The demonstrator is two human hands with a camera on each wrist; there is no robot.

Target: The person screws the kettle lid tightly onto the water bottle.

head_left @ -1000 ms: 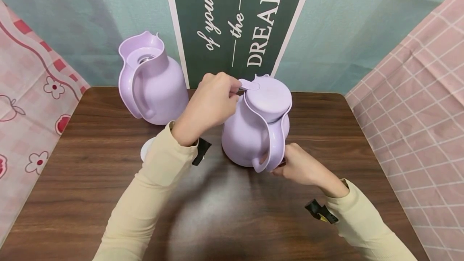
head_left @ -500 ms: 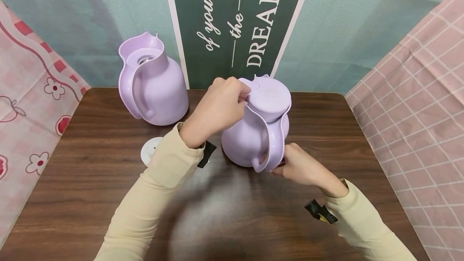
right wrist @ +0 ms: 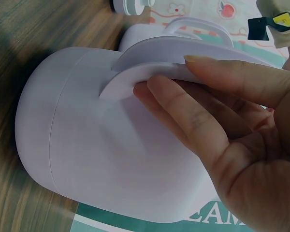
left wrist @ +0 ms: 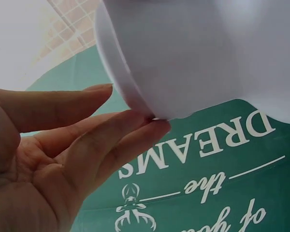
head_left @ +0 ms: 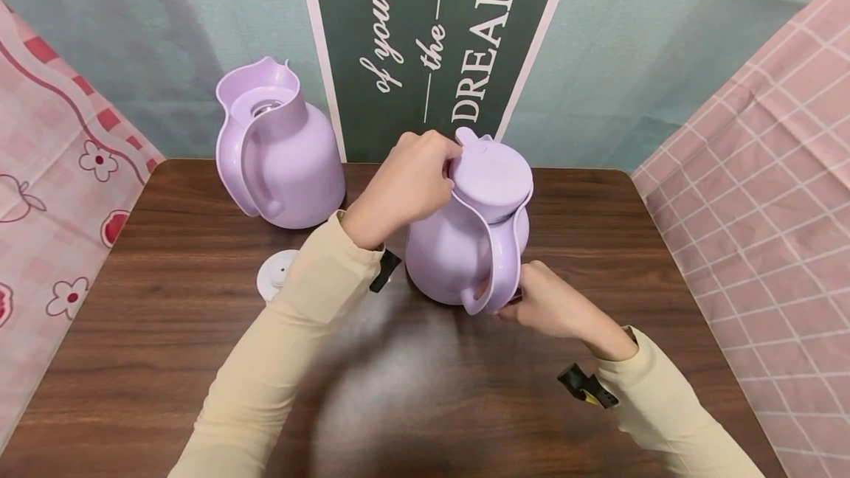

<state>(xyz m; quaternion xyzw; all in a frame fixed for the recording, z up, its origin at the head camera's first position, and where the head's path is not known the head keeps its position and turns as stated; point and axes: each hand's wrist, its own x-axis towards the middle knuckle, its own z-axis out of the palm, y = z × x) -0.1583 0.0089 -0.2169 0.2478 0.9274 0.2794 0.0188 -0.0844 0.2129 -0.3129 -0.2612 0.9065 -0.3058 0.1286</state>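
Note:
A lilac vacuum jug point(head_left: 441, 260) stands on the wooden table, its round lid point(head_left: 493, 177) seated in the top. The lid's small tab point(head_left: 467, 136) points toward the back wall. My left hand point(head_left: 412, 179) has its thumb and fingertips at the lid's edge beside the tab; in the left wrist view the fingers point(left wrist: 135, 128) touch the rim. Lower down, my right hand point(head_left: 551, 301) grips the jug's handle point(head_left: 508, 268). In the right wrist view its thumb and fingers pinch the handle point(right wrist: 130, 77) from both sides.
A second lilac jug point(head_left: 302, 168) without a lid stands at the back left, its stopper opening showing. A white round stopper point(head_left: 274, 271) lies on the table in front of it, partly behind my left sleeve. A green banner point(head_left: 398, 109) hangs behind.
The lid's tab has swung clockwise from the left toward the back, and my left hand has moved slightly right along the rim. My right hand stays on the handle.

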